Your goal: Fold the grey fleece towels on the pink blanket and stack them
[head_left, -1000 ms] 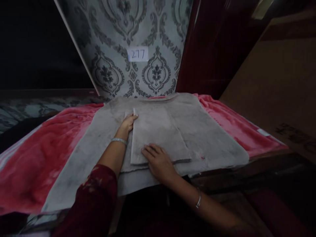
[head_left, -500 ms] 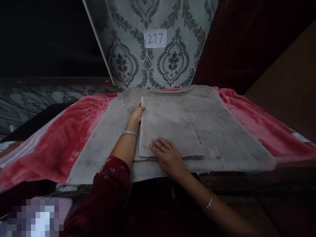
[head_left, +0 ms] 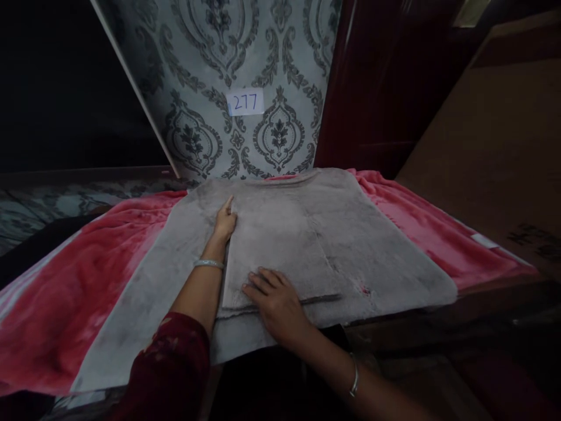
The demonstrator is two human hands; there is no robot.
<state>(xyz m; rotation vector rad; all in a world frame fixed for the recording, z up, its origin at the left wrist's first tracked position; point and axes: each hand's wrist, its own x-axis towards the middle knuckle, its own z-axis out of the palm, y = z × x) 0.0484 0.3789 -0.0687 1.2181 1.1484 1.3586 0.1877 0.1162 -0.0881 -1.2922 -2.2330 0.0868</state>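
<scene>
A folded grey plush cloth (head_left: 280, 245) lies flat on a larger spread grey plush cloth (head_left: 385, 257). My left hand (head_left: 225, 221) rests at the far left edge of the folded cloth, index finger stretched along that edge and the other fingers partly hidden. My right hand (head_left: 278, 304) lies palm down with spread fingers on the front edge of the folded piece. Neither hand grips the fabric visibly. A small reddish mark shows on the larger cloth right of the folded piece.
A red and pink fleece blanket (head_left: 118, 251) lies beneath the grey cloth, spreading out at both sides. Patterned wallpaper (head_left: 280, 137) with a paper label (head_left: 245, 102) reading 277 stands behind. A dark screen (head_left: 65, 88) is at left, a cardboard box (head_left: 495, 134) at right.
The view has shifted, so the cloth appears lower and further left. My left index finger is now extended along the edge. My right hand stays on the front edge.
</scene>
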